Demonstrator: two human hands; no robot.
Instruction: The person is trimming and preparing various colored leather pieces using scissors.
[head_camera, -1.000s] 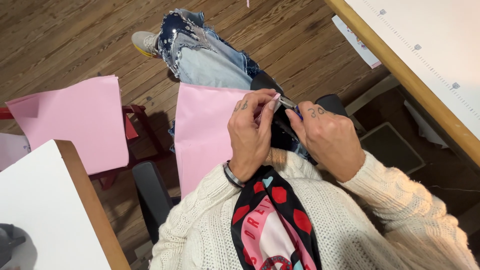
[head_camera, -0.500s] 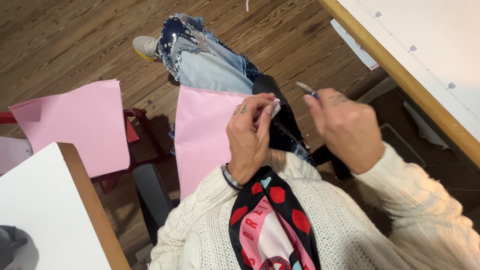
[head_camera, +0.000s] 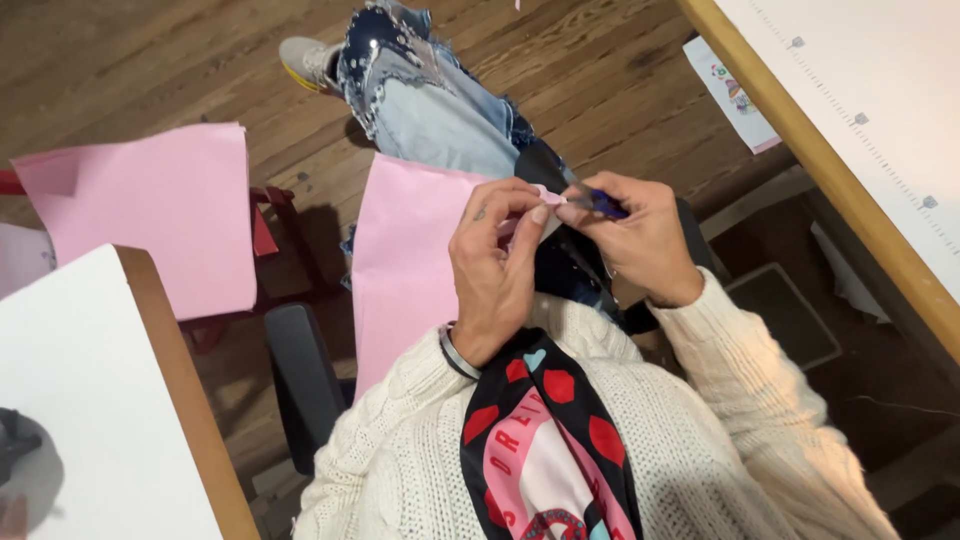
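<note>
Pink paper scrap (head_camera: 545, 200) is pinched between the fingertips of the left hand (head_camera: 495, 265), held in the air above the lap and just over the large pink sheet (head_camera: 405, 265) that lies across the knees. The right hand (head_camera: 635, 240) is closed around a small blue-handled tool (head_camera: 603, 205), probably scissors or a cutter, whose tip is brought right up against the scrap; the blade itself cannot be made out. Because the piece is so small and the fingertips sit touching the tool's end, a fingertip could be nicked if the tool is closed or pushed carelessly. The scrap could also be torn or dropped to the wooden floor (head_camera: 180, 60), since it is gripped only at its edge and nothing supports it from below.
</note>
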